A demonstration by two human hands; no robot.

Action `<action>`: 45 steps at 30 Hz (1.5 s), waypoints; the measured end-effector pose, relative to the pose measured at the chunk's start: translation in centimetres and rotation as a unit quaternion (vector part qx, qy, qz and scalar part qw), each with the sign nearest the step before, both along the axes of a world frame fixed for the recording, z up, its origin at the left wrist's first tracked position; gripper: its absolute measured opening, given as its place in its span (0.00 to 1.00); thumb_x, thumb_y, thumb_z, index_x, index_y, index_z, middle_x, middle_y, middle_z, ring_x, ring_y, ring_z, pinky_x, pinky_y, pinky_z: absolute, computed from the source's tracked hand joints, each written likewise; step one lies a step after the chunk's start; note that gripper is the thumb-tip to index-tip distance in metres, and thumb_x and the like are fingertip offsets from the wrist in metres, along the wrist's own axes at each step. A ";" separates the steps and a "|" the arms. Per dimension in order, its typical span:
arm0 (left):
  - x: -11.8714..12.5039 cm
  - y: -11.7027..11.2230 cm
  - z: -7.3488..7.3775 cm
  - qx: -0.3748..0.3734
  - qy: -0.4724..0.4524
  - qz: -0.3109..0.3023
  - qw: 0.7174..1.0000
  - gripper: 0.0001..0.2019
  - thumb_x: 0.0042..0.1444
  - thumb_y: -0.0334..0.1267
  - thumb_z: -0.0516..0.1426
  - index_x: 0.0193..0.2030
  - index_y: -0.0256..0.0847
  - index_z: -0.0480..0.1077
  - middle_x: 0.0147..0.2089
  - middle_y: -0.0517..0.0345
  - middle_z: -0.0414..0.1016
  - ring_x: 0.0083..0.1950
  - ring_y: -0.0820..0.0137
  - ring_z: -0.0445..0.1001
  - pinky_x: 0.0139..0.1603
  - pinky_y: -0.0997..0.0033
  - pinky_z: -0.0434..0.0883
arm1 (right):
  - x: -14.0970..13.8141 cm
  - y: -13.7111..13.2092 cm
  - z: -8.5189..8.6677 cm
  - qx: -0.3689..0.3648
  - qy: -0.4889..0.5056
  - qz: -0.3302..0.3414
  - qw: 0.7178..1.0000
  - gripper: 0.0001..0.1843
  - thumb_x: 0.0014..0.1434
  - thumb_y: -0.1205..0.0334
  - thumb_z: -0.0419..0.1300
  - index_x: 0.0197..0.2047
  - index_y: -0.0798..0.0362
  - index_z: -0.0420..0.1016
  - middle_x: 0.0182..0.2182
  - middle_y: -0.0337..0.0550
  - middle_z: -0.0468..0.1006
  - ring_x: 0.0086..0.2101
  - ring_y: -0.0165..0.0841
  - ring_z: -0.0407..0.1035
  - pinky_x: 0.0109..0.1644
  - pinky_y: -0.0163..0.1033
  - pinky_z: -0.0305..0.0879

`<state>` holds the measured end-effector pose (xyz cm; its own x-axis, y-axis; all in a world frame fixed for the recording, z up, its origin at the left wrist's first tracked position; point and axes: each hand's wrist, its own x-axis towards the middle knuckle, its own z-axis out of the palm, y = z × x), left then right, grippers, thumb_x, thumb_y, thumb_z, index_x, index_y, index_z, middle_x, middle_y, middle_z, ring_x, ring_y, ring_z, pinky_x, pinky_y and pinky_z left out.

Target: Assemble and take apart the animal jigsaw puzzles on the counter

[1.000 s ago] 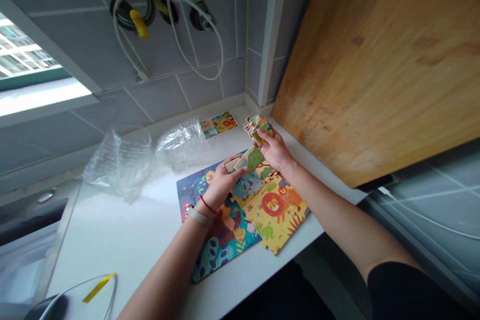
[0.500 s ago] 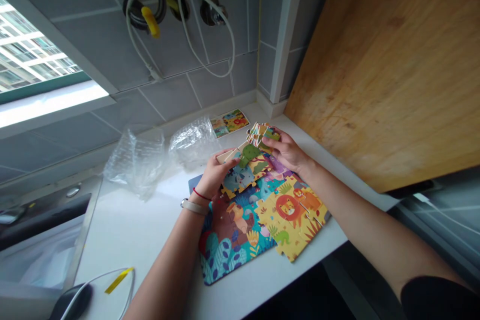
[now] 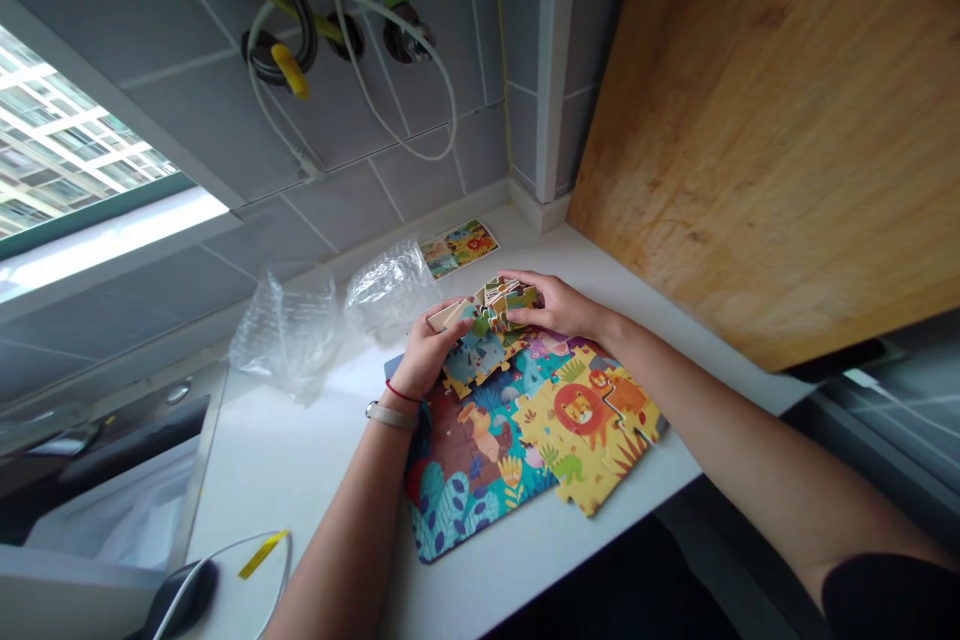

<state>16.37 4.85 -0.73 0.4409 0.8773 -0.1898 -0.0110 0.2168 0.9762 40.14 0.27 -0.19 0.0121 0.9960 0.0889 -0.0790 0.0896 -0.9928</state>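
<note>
My left hand (image 3: 431, 345) is closed around blue and yellow puzzle pieces (image 3: 480, 355), thumb on top, pale backs fanning out at its left. Fingers of my right hand (image 3: 559, 305) grip a stack of puzzle pieces (image 3: 514, 298), whose pale edges show. The two bunches meet and overlap between my hands, so their boundary is hard to tell. Beneath them lies a joined teal and brown animal puzzle (image 3: 469, 480). A yellow puzzle section with lions (image 3: 581, 440) rests on its right part.
A small picture card (image 3: 461, 247) lies by the back wall. Crumpled clear plastic wrap (image 3: 285, 335) and a second plastic bundle (image 3: 394, 285) are to the left. A white cable (image 3: 289, 560) crosses the counter's front left. The wooden board (image 3: 772, 140) stands at right.
My right hand has moved left and slightly down, bringing its stack against the pieces in my left hand. The camera view has shifted slightly.
</note>
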 end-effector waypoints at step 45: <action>0.2 -1.0 2.6 0.084 -0.050 -0.008 0.995 0.23 0.51 0.46 0.73 0.52 0.37 0.80 0.55 0.42 0.84 0.61 0.49 0.80 0.64 0.51 0.75 | -1.6 -0.5 -0.9 0.008 -0.121 0.103 0.987 0.30 0.41 0.56 0.80 0.48 0.52 0.80 0.37 0.38 0.85 0.37 0.39 0.80 0.42 0.39 0.75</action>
